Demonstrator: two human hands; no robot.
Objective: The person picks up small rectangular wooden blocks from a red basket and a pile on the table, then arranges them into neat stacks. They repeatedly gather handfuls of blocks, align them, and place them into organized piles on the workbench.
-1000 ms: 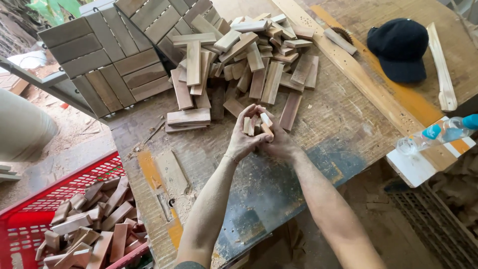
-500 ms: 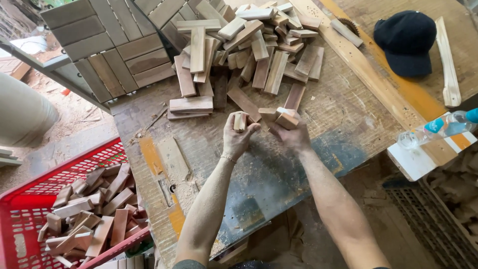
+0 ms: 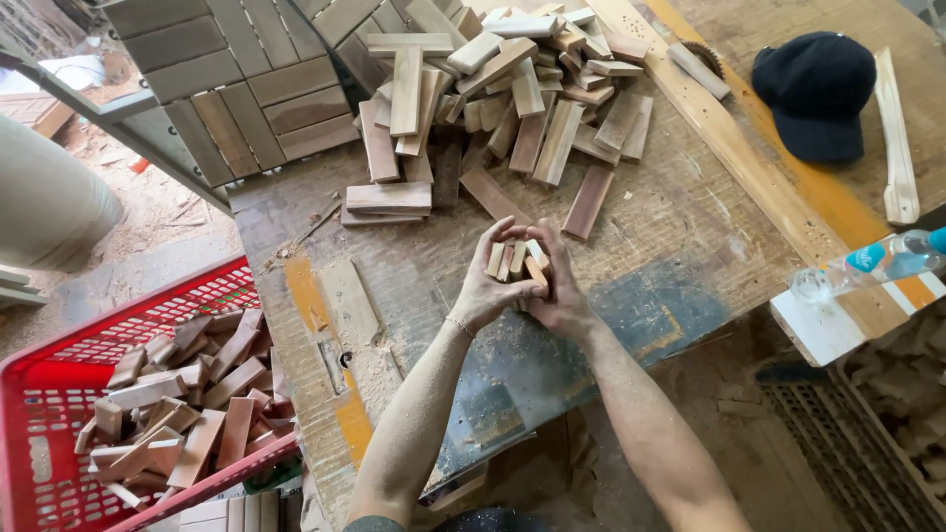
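Both my hands are cupped together over the worn workbench (image 3: pixel 680 212), holding a bundle of small wooden blocks (image 3: pixel 514 260) upright between them. My left hand (image 3: pixel 483 286) wraps the left side of the bundle and my right hand (image 3: pixel 559 286) presses against its right side. Just beyond the hands lies a large loose pile of short wooden slats (image 3: pixel 512 94), with one slat (image 3: pixel 588 200) lying apart close to my fingers.
A red plastic crate (image 3: pixel 59 394) with several wood offcuts stands at the lower left. Slatted wooden tiles (image 3: pixel 236 89) lean at the upper left. A dark cap (image 3: pixel 815 94), a long wooden fence rail (image 3: pixel 729 148), a thin stick (image 3: pixel 895 138) and a plastic water bottle (image 3: pixel 867 264) sit at the right.
My hands have drawn back from the pile toward me and closed together around the gathered blocks, which now stand bundled between both palms.
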